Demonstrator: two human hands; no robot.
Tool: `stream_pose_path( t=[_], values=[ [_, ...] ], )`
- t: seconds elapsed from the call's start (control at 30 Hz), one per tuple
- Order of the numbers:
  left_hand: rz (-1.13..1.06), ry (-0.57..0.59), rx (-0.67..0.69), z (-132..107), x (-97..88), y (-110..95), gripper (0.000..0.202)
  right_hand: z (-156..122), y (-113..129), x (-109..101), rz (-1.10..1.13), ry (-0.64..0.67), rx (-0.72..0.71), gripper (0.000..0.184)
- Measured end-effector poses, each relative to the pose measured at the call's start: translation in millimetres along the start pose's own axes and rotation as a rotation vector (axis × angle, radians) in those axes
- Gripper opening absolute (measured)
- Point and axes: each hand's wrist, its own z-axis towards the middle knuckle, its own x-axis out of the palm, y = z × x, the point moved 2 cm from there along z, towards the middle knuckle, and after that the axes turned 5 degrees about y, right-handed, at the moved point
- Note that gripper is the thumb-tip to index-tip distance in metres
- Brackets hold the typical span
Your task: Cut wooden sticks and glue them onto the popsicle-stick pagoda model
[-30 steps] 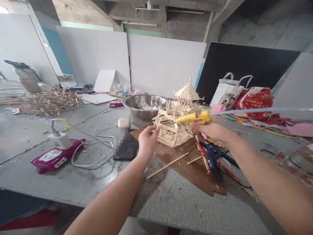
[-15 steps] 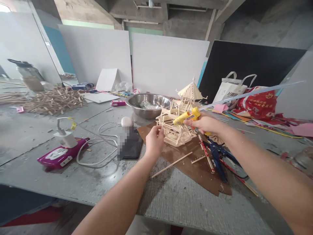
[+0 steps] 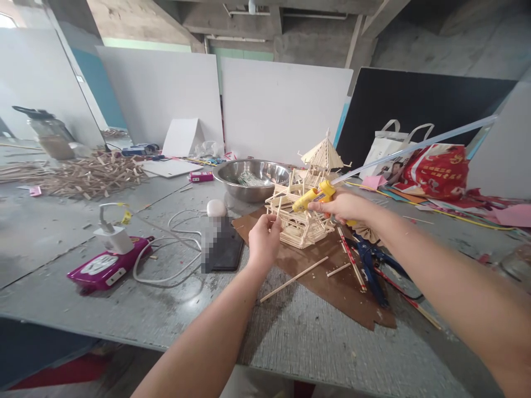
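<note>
My right hand (image 3: 342,205) is closed round the handle of a yellow hot glue gun (image 3: 311,198), whose nozzle points left. A long clear glue stick (image 3: 418,147) sticks out of its back end. My left hand (image 3: 265,236) pinches a thin wooden stick (image 3: 279,207), held roughly upright close to the nozzle. Just behind both hands stands a small pavilion model (image 3: 305,235) built of wooden sticks, with a pointed roof (image 3: 324,153). It rests on a brown sheet (image 3: 298,271); the glue gun hides part of it.
Blue pliers (image 3: 370,271) and loose sticks (image 3: 295,279) lie near the model. A steel bowl (image 3: 253,192) stands behind. To the left are a black phone-like slab (image 3: 226,249), a white cable and a purple power strip (image 3: 110,265). Bags (image 3: 435,171) stand at the back right.
The glue stick's far end has swung lower and to the left. The upright stick in my left hand leans slightly more to the right. The view has shifted a little.
</note>
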Motion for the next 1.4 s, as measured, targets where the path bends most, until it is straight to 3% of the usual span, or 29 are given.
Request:
stream_pose_path(
  t=[0.4, 1.0, 1.17, 1.4],
  values=[
    [0.02, 0.005, 0.006, 0.5, -0.5, 0.6, 0.02, -2.0, 6.0, 0.5, 0.028, -0.007, 0.044, 0.033],
    [0.013, 0.012, -0.019, 1.4, -0.9, 0.2, 0.02, 3.1, -8.4, -2.5, -0.043, -0.048, -0.007, 0.029],
    [0.037, 0.037, -0.03, 3.0, -2.0, 0.6, 0.021, -17.5, -9.4, -5.7, 0.129, -0.152, -0.037, 0.037],
    [0.003, 0.091, -0.086, 12.7, -5.7, -9.8, 0.022, -39.1, -32.2, -5.5, 0.493, -0.226, -0.053, 0.035]
  ],
)
